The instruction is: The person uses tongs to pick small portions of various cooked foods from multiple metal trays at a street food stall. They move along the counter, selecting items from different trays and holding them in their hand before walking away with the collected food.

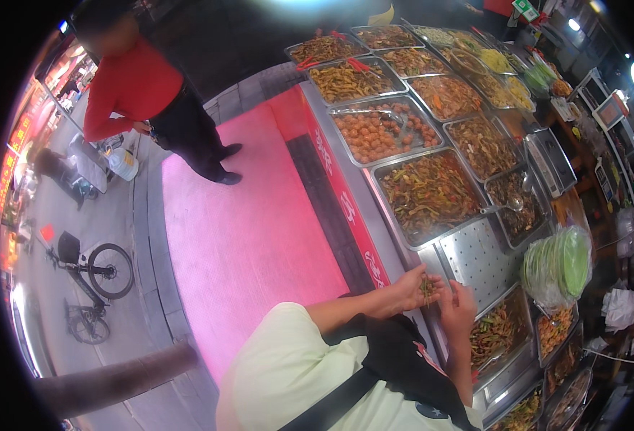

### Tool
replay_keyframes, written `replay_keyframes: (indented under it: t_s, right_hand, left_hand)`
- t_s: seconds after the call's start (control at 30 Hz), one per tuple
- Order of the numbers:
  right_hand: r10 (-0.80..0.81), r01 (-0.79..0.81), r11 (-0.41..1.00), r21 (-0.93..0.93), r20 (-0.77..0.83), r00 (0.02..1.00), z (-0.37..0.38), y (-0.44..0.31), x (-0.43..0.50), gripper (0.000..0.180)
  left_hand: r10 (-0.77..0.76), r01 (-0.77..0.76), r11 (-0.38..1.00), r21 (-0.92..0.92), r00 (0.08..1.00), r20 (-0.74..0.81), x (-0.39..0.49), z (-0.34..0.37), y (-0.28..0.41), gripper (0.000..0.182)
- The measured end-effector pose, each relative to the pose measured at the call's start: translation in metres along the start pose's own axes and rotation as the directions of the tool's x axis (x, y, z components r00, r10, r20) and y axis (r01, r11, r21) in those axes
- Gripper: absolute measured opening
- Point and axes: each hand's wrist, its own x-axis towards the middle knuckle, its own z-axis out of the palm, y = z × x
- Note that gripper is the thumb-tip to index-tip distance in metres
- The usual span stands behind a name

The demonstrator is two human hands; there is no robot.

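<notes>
My left hand (pixel 417 289) is cupped at the edge of the food counter, with small green vegetable pieces (pixel 428 287) in it. Close by on the right is my right hand (pixel 458 306), its fingers bent towards the left palm; blur hides whether it pinches anything. Both hands are in front of a perforated steel panel (pixel 476 258). Beyond them lies a steel tray (pixel 417 245) of cooked vegetable strips. Another tray of greens (pixel 492 334) is beside my right wrist.
Trays of meatballs (pixel 371 134) and other dishes extend up the counter. A ladle (pixel 503 206) rests on a tray. Green plates in plastic (pixel 557 266) stand at right, near a scale (pixel 551 161). A person in red (pixel 133 81) stands beyond the pink mat (pixel 241 215); a bicycle (pixel 88 285) is parked left.
</notes>
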Motion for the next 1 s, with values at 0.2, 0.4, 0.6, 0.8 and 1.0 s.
replay_keyframes:
  t_s: [0.2, 0.4, 0.6, 0.8, 1.0]
  right_hand:
    - [0.060, -0.065, 0.997, -0.045, -0.112, 0.992, -0.026, 0.012, -0.022, 0.019]
    - [0.163, -0.168, 0.985, -0.026, -0.152, 0.975, -0.026, 0.026, -0.050, 0.021]
    - [0.251, -0.254, 0.967, 0.008, -0.196, 0.948, -0.028, 0.033, -0.067, 0.021]
    - [0.319, -0.320, 0.947, 0.039, -0.250, 0.914, -0.031, 0.028, -0.076, 0.020]
    - [0.250, -0.264, 0.964, -0.023, -0.253, 0.935, -0.043, 0.022, -0.087, 0.021]
  left_hand:
    - [-0.029, 0.031, 0.999, 0.038, 0.999, -0.041, -0.002, -0.009, -0.003, 0.053]
    - [-0.102, 0.107, 0.991, 0.074, 0.993, -0.067, -0.001, -0.009, -0.014, 0.051]
    - [-0.203, 0.210, 0.970, 0.125, 0.977, -0.069, 0.006, -0.008, -0.030, 0.051]
    - [-0.245, 0.251, 0.958, 0.138, 0.968, -0.059, 0.007, -0.009, -0.031, 0.051]
    - [-0.187, 0.198, 0.967, 0.162, 0.979, -0.086, -0.010, -0.010, -0.036, 0.050]
